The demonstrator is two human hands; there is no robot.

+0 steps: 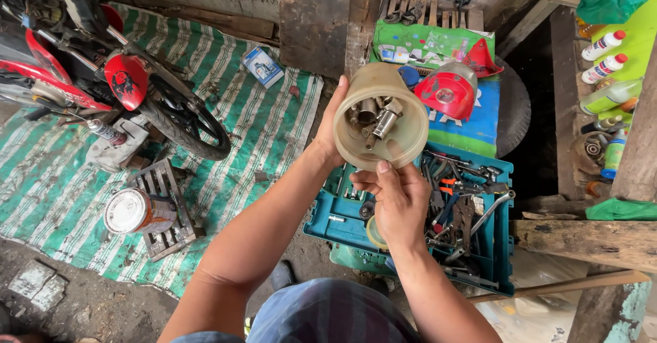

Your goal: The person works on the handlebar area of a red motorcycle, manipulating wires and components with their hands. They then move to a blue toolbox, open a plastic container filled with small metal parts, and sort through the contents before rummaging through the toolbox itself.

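A round, yellowed plastic tub (pixel 404 144) is held up in front of me, its mouth facing the camera. Several metal sockets and small parts (pixel 375 119) lie inside it. My left hand (pixel 331 125) grips the tub's left side, fingers curled behind the rim. From below, my right hand (pixel 398 203) holds the bottom rim, thumb pressed on the edge. Under the hands stands an open teal tool case (pixel 328 223) filled with pliers, wrenches and other tools.
A red motorcycle (pixel 123 80) stands at upper left on a green-and-white striped tarp (pixel 267 121). A tin can (pixel 133 212) rests on a small wooden pallet. A red tank part (pixel 446 91) lies on a blue sack. Bottles (pixel 603 56) line shelves at right. A wooden beam (pixel 588 242) juts out at lower right.
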